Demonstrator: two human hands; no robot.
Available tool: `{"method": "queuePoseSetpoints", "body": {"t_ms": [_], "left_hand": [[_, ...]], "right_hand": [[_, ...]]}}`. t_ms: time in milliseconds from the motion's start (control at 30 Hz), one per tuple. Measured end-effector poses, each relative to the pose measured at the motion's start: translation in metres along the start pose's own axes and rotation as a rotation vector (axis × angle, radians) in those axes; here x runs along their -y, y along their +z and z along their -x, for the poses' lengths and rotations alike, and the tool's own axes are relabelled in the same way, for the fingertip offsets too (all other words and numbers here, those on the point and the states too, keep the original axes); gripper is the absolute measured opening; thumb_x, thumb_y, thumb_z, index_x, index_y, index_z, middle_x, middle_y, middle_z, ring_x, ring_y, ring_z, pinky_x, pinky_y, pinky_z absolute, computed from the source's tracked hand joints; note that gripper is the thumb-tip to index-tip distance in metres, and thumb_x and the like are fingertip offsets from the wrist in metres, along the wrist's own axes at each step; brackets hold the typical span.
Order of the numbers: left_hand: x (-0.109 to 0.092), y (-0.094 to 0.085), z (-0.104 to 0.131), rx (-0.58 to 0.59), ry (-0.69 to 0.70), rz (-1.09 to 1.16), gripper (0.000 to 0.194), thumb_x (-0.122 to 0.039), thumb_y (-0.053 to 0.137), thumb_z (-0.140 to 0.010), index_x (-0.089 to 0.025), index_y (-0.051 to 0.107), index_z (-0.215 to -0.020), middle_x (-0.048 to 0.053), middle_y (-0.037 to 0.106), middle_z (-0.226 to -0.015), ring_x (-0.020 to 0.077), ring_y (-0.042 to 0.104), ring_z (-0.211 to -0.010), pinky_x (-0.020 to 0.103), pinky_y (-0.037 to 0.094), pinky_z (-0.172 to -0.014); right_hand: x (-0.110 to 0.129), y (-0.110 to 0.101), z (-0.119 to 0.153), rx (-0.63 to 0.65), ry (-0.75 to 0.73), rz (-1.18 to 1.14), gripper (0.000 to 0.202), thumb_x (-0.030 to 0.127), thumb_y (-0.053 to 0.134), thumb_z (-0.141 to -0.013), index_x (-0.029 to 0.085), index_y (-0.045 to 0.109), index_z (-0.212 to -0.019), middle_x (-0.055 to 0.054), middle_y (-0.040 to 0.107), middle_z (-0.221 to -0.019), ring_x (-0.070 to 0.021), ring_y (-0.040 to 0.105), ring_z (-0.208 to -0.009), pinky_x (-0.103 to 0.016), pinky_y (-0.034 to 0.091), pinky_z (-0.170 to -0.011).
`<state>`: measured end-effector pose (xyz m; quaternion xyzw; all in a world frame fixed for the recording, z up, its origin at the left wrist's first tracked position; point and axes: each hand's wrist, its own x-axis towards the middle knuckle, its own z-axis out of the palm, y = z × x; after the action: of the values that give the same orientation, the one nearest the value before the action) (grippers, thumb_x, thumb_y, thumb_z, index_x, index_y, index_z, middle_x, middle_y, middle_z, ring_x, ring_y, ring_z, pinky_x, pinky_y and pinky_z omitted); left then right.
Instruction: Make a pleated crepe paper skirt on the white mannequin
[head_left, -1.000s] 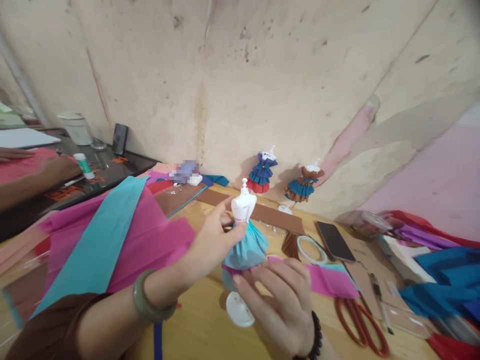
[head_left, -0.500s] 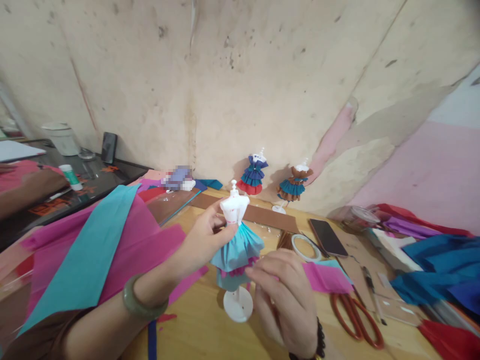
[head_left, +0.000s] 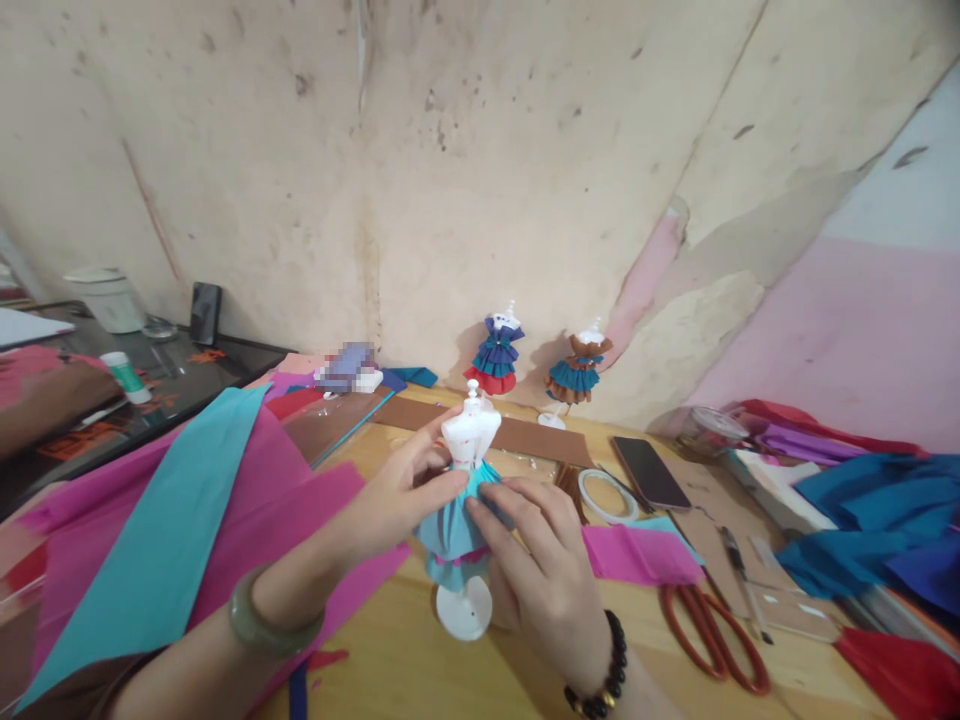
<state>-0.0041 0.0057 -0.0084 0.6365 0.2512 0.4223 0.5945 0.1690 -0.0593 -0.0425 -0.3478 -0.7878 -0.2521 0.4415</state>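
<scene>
A small white dress-form mannequin (head_left: pixel 471 437) stands on its round white base (head_left: pixel 463 610). Around its waist is a pleated light-blue paper skirt (head_left: pixel 452 525) with a magenta layer showing near the hem. My left hand (head_left: pixel 409 487), with a green bangle on the wrist, is closed around the mannequin's waist, the thumb at the top of the skirt. The fingers of my right hand (head_left: pixel 546 550) rest bent against the right front of the skirt; whether they grip the paper I cannot tell.
Light-blue paper (head_left: pixel 161 540) and magenta paper (head_left: pixel 259 500) lie at left. To the right are scissors (head_left: pixel 712 640), a tape roll (head_left: pixel 606 497), a phone (head_left: pixel 649 472) and blue paper (head_left: pixel 877 510). Two dressed mannequins (head_left: pixel 498 352) stand by the wall. Another person's arm (head_left: pixel 52 410) is at far left.
My right hand has moved up and left, from the skirt's lower right edge onto its upper front. My left hand keeps its hold. The view has shifted slightly.
</scene>
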Motion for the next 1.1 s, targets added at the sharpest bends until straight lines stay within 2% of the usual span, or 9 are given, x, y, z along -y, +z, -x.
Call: {"method": "queuePoseSetpoints", "body": {"t_ms": [100,233,400,500,600,733,867,967,1100], "left_hand": [[0.001,0.000,0.003,0.099,0.004,-0.052,0.060,-0.024,0.065,-0.083,-0.019,0.044,-0.139,0.008,0.068,-0.104,0.0214,0.064,-0.095,0.033,0.050,-0.083],[0.001,0.007,0.007,0.079,0.008,-0.146,0.077,-0.017,0.065,-0.080,-0.020,0.031,-0.149,0.007,0.066,-0.102,0.0225,0.063,-0.097,0.034,0.050,-0.084],[-0.002,0.020,0.013,0.073,-0.034,-0.162,0.083,-0.017,0.064,-0.082,-0.025,0.023,-0.154,0.009,0.068,-0.115,0.0244,0.066,-0.099,0.037,0.052,-0.087],[0.000,0.029,0.017,0.026,-0.038,-0.167,0.083,-0.021,0.065,-0.085,-0.027,0.021,-0.155,0.012,0.063,-0.132,0.0269,0.064,-0.111,0.040,0.051,-0.094],[0.005,0.038,0.021,-0.021,-0.046,-0.167,0.087,-0.024,0.067,-0.085,-0.028,0.017,-0.156,0.013,0.061,-0.136,0.0286,0.063,-0.116,0.043,0.052,-0.096],[0.008,0.048,0.028,-0.025,-0.052,-0.232,0.095,-0.024,0.073,-0.080,-0.031,0.017,-0.156,0.013,0.063,-0.134,0.0323,0.062,-0.118,0.048,0.052,-0.096],[0.004,0.046,0.031,0.015,-0.032,-0.270,0.096,-0.027,0.074,-0.080,-0.032,0.016,-0.156,0.012,0.054,-0.145,0.0338,0.050,-0.133,0.050,0.044,-0.105],[0.003,0.039,0.029,-0.011,-0.016,-0.220,0.085,-0.037,0.067,-0.088,-0.031,0.016,-0.156,0.010,0.049,-0.150,0.0299,0.042,-0.140,0.047,0.040,-0.110],[0.005,0.030,0.021,-0.142,0.030,-0.237,0.066,-0.039,0.057,-0.093,-0.026,0.029,-0.151,0.012,0.056,-0.142,0.0286,0.046,-0.136,0.048,0.038,-0.111]], "right_hand": [[-0.003,-0.002,0.001,-0.028,0.058,-0.099,0.030,-0.003,0.051,-0.087,0.009,0.068,-0.109,-0.017,0.070,-0.105,-0.0298,0.058,-0.103,-0.050,0.052,-0.083],[-0.005,-0.009,-0.002,-0.064,0.202,-0.259,0.034,-0.003,0.046,-0.088,0.017,0.068,-0.103,-0.011,0.071,-0.098,-0.0256,0.061,-0.101,-0.047,0.053,-0.085],[-0.006,-0.011,-0.005,-0.162,0.582,-0.419,0.016,0.016,0.057,-0.090,0.021,0.064,-0.104,-0.009,0.071,-0.098,-0.0241,0.067,-0.094,-0.042,0.057,-0.079],[-0.006,-0.008,-0.004,-0.089,0.744,-0.489,0.045,0.029,0.070,-0.084,0.022,0.057,-0.126,-0.012,0.070,-0.112,-0.0267,0.068,-0.101,-0.042,0.058,-0.080],[-0.005,-0.006,-0.002,-0.054,0.810,-0.558,0.061,0.033,0.074,-0.080,0.022,0.051,-0.135,-0.013,0.070,-0.118,-0.0272,0.069,-0.102,-0.041,0.060,-0.079],[-0.006,-0.011,-0.001,-0.115,0.869,-0.541,0.056,0.032,0.079,-0.075,0.023,0.058,-0.126,-0.013,0.069,-0.120,-0.0284,0.067,-0.106,-0.043,0.059,-0.083],[-0.017,-0.019,-0.004,-0.109,0.877,-0.655,0.054,0.030,0.079,-0.076,0.024,0.058,-0.125,-0.012,0.071,-0.115,-0.0253,0.070,-0.097,-0.036,0.061,-0.073],[-0.031,-0.022,-0.004,-0.120,0.892,-0.803,0.053,0.033,0.076,-0.082,0.027,0.055,-0.130,-0.009,0.073,-0.112,-0.0228,0.071,-0.095,-0.034,0.061,-0.072],[-0.046,-0.023,-0.001,-0.086,0.959,-1.078,0.056,0.036,0.069,-0.088,0.031,0.047,-0.140,-0.008,0.069,-0.124,-0.0220,0.067,-0.110,-0.037,0.056,-0.090]]}}
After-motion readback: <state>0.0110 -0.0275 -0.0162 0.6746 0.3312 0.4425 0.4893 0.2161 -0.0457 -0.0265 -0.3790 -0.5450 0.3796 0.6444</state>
